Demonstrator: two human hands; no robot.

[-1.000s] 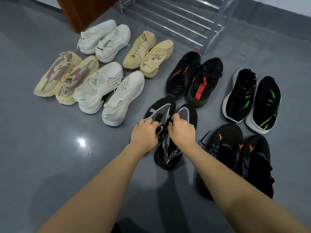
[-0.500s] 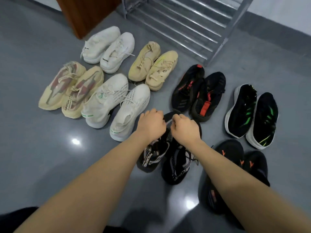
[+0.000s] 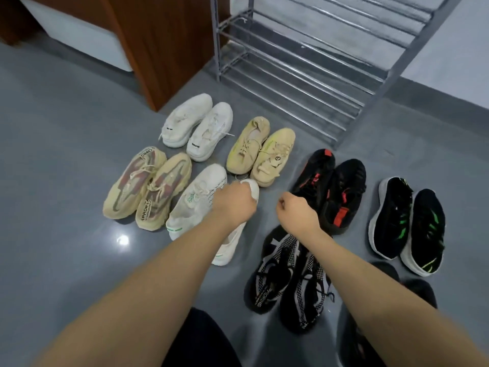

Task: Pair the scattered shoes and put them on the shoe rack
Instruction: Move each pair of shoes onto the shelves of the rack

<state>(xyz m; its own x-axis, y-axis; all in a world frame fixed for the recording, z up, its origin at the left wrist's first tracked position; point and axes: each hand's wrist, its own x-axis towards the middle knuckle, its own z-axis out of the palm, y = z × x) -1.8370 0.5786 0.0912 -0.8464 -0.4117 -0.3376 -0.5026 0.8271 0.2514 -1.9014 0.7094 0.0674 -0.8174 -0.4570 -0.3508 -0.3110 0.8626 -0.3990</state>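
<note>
Fingers of left hand [image 3: 232,201] curled down onto toe of white shoe [image 3: 252,190] at frame centre; whether gripping it, unclear. Fingers of right hand [image 3: 295,211] curled shut, holding nothing, above black-and-white pair [image 3: 285,282]. Other paired shoes around on grey floor [image 3: 66,160]. Metal shoe rack [image 3: 304,62] at upper right.

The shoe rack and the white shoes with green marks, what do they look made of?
The shoe rack looks like grey painted metal: thin straight bars with a dull sheen. The white shoes with green marks seem a knitted fabric, showing fine mesh dots, on smooth rubbery-looking soles.
</note>
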